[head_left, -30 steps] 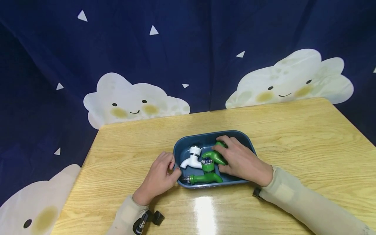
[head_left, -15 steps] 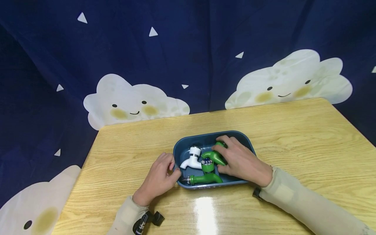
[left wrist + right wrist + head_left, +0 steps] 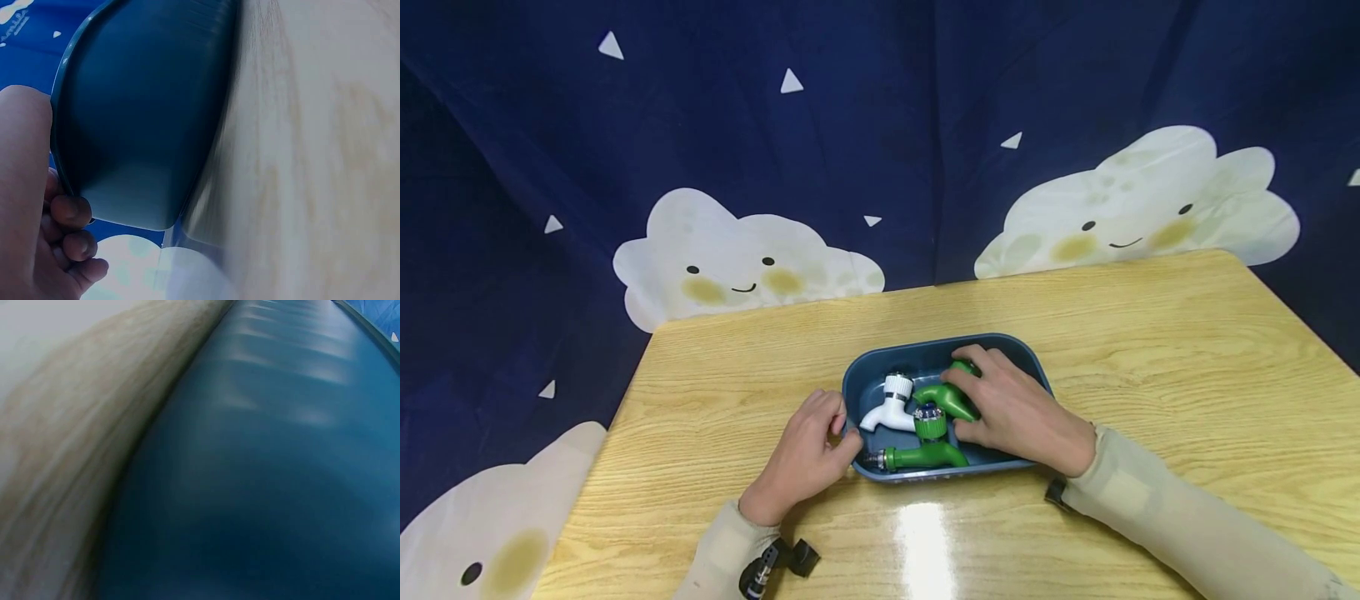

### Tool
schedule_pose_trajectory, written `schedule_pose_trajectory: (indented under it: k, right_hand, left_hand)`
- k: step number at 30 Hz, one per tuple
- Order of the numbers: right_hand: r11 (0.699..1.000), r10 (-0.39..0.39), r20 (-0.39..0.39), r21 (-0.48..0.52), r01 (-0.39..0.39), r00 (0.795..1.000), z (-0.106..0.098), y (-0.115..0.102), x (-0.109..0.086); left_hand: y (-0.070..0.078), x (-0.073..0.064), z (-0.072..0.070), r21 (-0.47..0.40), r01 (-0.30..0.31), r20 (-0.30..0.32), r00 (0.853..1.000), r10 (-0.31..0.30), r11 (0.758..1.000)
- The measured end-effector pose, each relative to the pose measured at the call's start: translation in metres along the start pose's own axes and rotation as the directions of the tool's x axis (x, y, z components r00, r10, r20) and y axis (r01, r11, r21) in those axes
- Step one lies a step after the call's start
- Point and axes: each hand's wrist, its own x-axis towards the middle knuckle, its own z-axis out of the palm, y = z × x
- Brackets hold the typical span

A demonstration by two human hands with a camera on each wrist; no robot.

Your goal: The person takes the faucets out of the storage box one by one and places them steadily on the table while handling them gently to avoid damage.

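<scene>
A dark blue plastic tub (image 3: 928, 357) stands on the table, holding a white tap (image 3: 892, 412) and green taps. My left hand (image 3: 805, 454) grips the tub's left end at the rim; in the left wrist view its curled fingers (image 3: 75, 215) lie against the tub's edge. My right hand (image 3: 1018, 412) reaches into the right side and holds a green tap (image 3: 951, 402), partly hidden by the fingers. Another green tap (image 3: 928, 454) with a chrome-topped handle lies along the near wall. The right wrist view has only the tub's outer wall (image 3: 262, 475) and tabletop.
The wooden table (image 3: 737, 358) extends around the tub on every side. Behind it hangs a dark blue curtain (image 3: 910, 150) with smiling clouds and white triangles. A black wrist strap with a small black block (image 3: 803, 557) sits at the left cuff.
</scene>
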Motion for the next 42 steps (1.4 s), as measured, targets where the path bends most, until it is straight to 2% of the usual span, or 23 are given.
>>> schedule_pose_trajectory:
  k: [19, 42]
  right_hand:
    - [1.000, 0.002, -0.016, 0.021, -0.002, 1.000, -0.0012, -0.0009, 0.0005]
    - [1.000, -0.004, -0.100, 0.016, 0.005, 0.995, -0.0027, 0.0002, 0.0020]
  left_hand:
    - [0.0000, -0.0013, -0.0005, -0.018, -0.003, -0.007, 1.000, 0.003, 1.000]
    - [0.0012, -0.0009, -0.0002, -0.019, 0.005, -0.002, 1.000, -0.005, 1.000]
